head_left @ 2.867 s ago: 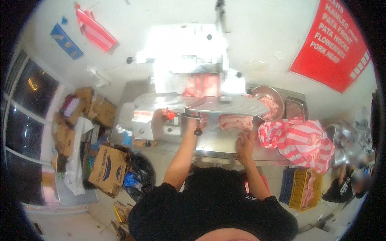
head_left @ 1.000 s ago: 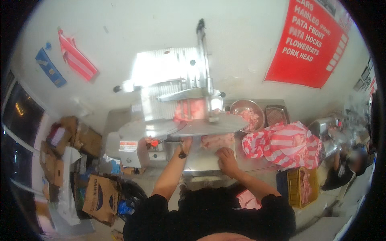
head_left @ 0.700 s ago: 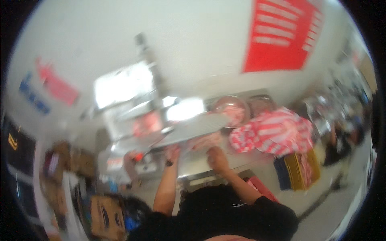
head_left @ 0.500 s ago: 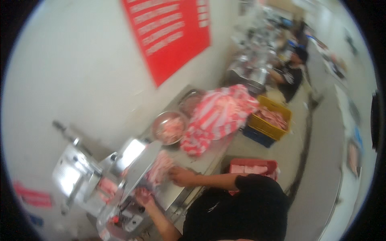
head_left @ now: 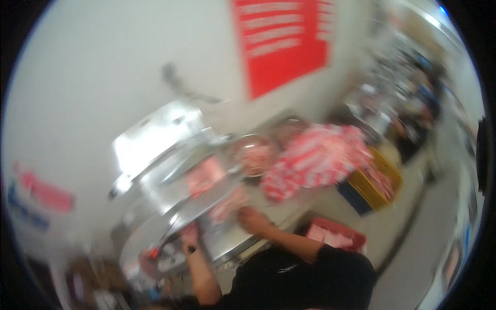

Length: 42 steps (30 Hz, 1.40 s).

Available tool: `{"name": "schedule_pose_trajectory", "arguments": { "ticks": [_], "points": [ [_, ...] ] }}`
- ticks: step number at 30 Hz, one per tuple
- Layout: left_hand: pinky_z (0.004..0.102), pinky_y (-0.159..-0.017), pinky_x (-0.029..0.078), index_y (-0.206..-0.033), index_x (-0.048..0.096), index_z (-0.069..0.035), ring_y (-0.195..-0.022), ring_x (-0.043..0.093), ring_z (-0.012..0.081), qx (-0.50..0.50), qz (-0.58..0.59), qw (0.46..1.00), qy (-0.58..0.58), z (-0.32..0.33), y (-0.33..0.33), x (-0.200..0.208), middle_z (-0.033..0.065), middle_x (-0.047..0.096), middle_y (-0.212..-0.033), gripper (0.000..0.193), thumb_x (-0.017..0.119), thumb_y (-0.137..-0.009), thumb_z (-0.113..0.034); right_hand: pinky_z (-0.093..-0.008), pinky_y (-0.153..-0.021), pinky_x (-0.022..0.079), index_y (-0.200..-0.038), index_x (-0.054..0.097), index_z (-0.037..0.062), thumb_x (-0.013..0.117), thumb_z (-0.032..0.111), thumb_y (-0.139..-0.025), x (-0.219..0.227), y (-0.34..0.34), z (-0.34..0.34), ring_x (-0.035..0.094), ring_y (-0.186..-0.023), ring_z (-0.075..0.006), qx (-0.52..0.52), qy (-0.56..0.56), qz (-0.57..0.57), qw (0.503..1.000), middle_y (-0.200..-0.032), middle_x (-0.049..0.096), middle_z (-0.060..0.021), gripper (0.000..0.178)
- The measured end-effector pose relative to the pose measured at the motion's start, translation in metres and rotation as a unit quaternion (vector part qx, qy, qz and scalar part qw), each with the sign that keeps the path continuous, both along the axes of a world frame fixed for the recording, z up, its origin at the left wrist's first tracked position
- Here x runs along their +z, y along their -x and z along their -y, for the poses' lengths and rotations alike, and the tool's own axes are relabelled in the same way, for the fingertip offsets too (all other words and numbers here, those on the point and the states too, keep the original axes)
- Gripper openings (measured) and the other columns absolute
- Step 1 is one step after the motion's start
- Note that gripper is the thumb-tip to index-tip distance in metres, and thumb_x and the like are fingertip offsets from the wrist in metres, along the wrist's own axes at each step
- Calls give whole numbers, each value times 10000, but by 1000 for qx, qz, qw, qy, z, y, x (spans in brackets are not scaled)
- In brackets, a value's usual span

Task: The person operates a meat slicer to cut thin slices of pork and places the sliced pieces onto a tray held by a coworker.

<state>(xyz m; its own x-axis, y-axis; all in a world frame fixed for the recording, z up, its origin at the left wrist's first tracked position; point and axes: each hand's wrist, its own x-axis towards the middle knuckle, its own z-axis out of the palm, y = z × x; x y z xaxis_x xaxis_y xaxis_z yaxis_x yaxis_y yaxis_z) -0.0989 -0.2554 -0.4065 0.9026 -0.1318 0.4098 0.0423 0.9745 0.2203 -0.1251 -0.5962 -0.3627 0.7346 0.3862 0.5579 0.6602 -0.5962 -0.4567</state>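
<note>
"Both hands are near the slicer, yes?"

"Yes. The left hand (head_left: 189, 235) reaches in at the near edge of the slicer (head_left: 161, 137), close to its curved metal plate. Blur and that plate hide the fingertips, so I can't tell whether it grips anything."

"And the right hand (head_left: 252, 219)?"

"Fingers curled inward, just at the near right side of the meat slices (head_left: 230, 204). I can't tell whether it has hold of one or merely rests against them."

"Where exactly is the meat?"

"Those slices lie in a loose heap on the metal surface (head_left: 227, 244), between the slicer's plate and the right hand. A redder block of meat (head_left: 205, 176) sits up on the slicer, behind the plate."

"What stands farther along?"

"A round metal bowl (head_left: 251, 138) with pale pink pieces in it, just beyond the heap. Behind it is a tray (head_left: 292, 124), its contents too smeared to make out. Next to the bowl, on the right, lies a big red-and-white striped bag (head_left: 320, 157), bulging."

"Anything lower down?"

"A red crate (head_left: 362, 244) with pale meat inside, near the person's right arm. Farther off, a yellow crate (head_left: 362, 189) also holds meat, with a blue crate (head_left: 353, 199) right against it."

"And the wall?"

"A red poster (head_left: 281, 57) hangs above, its white lines blurred."
</note>
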Motion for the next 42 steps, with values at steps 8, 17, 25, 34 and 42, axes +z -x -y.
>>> {"name": "schedule_pose_trajectory", "arguments": {
  "ticks": [8,17,25,34,42],
  "points": [
    [370,-724,478,-1009,642,-45,-830,560,193,320,-322,670,-588,86,19,93,64,627,-927,204,524,-901,-173,-480,-900,423,-933,617,8,629,43,-716,17,-3,16,542,-1011,-390,17,-16,-134,991,-1024,589,-196,220],
    [358,-678,491,-1011,639,-55,-785,574,180,283,-367,825,-323,126,-13,37,52,638,-904,218,522,-908,-205,-488,-869,441,-910,631,2,584,49,-728,-16,-25,42,551,-997,-397,89,28,-46,995,-1020,608,-199,194],
    [357,-671,498,-1055,617,-60,-791,582,184,269,-355,865,-233,131,-4,24,55,638,-936,253,510,-923,-248,-508,-884,440,-914,633,-23,596,58,-746,-18,-23,36,541,-1038,-410,117,19,-43,992,-1053,601,-230,191],
    [355,-664,505,-1105,592,-66,-797,592,189,268,-326,889,-176,123,-7,13,58,638,-971,298,497,-939,-295,-474,-840,452,-847,627,-2,626,26,-673,9,-7,30,569,-927,-370,66,-49,-81,993,-932,607,-172,176],
    [354,-657,513,-1149,570,-72,-803,600,193,286,-290,907,-108,87,-15,5,61,638,-1002,340,485,-954,-337,-457,-816,450,-824,620,62,652,20,-661,9,-9,31,558,-945,-343,40,-71,-46,996,-940,598,-120,171]
  ]
}}
